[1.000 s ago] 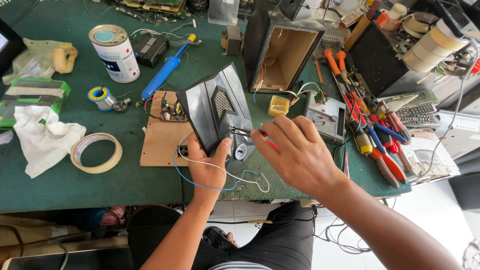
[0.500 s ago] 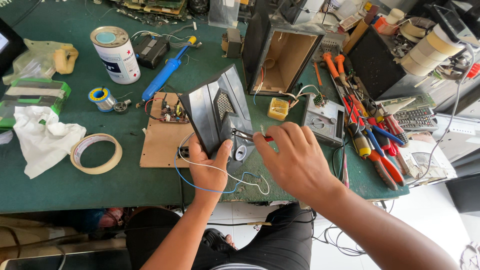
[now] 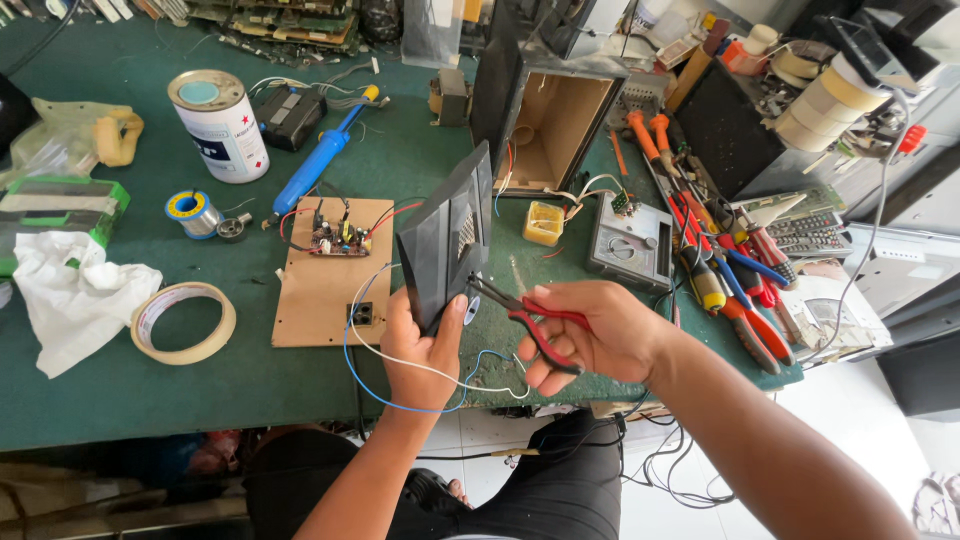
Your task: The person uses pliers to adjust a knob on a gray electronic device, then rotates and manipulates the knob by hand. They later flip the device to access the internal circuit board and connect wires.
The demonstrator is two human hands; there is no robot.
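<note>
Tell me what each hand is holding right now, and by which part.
The left hand grips the black speaker panel by its lower edge. The right hand holds red-handled pliers by the handles.

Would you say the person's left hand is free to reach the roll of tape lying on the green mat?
Probably not as things stand: the left hand grips the black panel, so it is occupied. The path to the tape roll looks open apart from the wooden board between.

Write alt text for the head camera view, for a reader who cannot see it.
A person's left hand holds a black speaker panel upright over a green workbench, while the right hand grips red-handled pliers whose tips meet the panel's lower edge. A wooden board carrying a small circuit lies beside it.
</note>
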